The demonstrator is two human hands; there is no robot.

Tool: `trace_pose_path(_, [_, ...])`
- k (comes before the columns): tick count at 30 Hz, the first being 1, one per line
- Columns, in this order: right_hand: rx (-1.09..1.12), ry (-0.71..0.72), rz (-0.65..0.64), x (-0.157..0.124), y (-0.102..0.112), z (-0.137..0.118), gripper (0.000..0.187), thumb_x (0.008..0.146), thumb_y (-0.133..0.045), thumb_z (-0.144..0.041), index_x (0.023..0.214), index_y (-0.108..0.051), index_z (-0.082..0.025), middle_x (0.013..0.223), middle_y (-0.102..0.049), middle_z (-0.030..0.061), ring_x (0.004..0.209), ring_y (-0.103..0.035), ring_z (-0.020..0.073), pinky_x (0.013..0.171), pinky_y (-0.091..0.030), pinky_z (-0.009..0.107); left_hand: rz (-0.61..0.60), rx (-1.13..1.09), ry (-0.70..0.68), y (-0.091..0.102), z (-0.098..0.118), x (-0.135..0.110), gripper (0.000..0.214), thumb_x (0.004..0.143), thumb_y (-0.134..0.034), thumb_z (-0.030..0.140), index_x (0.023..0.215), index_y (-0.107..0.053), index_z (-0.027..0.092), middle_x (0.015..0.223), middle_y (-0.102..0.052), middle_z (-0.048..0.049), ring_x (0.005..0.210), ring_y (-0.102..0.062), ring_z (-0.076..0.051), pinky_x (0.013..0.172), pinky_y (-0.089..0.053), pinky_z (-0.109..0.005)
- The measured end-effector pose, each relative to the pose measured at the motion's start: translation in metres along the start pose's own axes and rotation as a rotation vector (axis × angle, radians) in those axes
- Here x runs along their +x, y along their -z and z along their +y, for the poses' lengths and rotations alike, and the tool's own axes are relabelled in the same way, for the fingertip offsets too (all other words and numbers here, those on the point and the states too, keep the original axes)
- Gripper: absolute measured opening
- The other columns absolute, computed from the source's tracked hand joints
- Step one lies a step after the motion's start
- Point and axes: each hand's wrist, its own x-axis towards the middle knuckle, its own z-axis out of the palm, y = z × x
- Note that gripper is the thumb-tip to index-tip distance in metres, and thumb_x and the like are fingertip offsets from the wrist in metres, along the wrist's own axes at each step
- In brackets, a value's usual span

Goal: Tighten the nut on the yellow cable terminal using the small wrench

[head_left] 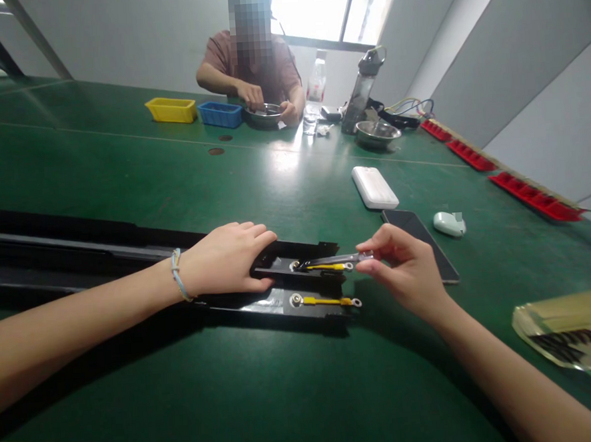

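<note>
Though half-hidden, probably two yellow leads [325, 301].

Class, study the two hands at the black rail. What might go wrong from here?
The thin tool, pinched only at its end by the right hand, may slip off the upper yellow wire toward the left hand lying on the rail. The right wrist could knock the phone beside it.

Green table [121, 158], grey walls [129, 38], bright window [322, 9] behind.

Two yellow leads [326, 267] [325, 300]; one metal tool [336, 259]; two bowls [265, 114] [377, 133]; two bins [171, 110] [220, 114]; three red strips [436, 130] [470, 155] [534, 196].
</note>
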Motion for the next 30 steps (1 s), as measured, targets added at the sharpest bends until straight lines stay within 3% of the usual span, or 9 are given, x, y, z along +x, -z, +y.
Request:
trace_pose_path(7, [0.043,-0.064,-0.001,0.007,0.006,0.009,0.018,0.067,-0.073,-0.027,0.07,-0.057,-0.019,0.054,-0.054,-0.0039,0.044,-0.043,0.0082,0.042,-0.031,0.021,-0.004,0.002,0.007,0.001,0.0,-0.001,0.052,0.074,-0.056,0.053,0.11,-0.054,0.015,0.093,-0.061,-0.0064,0.082,-0.058,-0.023,0.074,-0.045,-0.034])
trace_pose_path(19, [0.134,-0.154,-0.056,0.013,0.008,0.031,0.019,0.076,-0.066,-0.035,0.083,-0.058,-0.019,0.047,-0.043,-0.0081,0.04,-0.036,0.0067,0.039,-0.028,0.019,0.0,0.001,0.009,0.0,0.0,0.0,0.053,0.074,-0.056,0.053,0.111,-0.054,0.015,0.094,-0.061,-0.0065,0.082,-0.059,-0.023,0.073,-0.045,-0.034])
trace_pose_path(30, [0.119,-0.165,-0.044,0.012,0.009,0.03,0.02,0.075,-0.066,-0.036,0.083,-0.059,-0.019,0.047,-0.045,-0.0074,0.04,-0.035,0.0068,0.039,-0.027,0.02,-0.015,0.005,0.011,0.002,0.001,-0.001,0.053,0.074,-0.055,0.054,0.111,-0.054,0.015,0.094,-0.061,-0.0065,0.082,-0.059,-0.023,0.074,-0.046,-0.034])
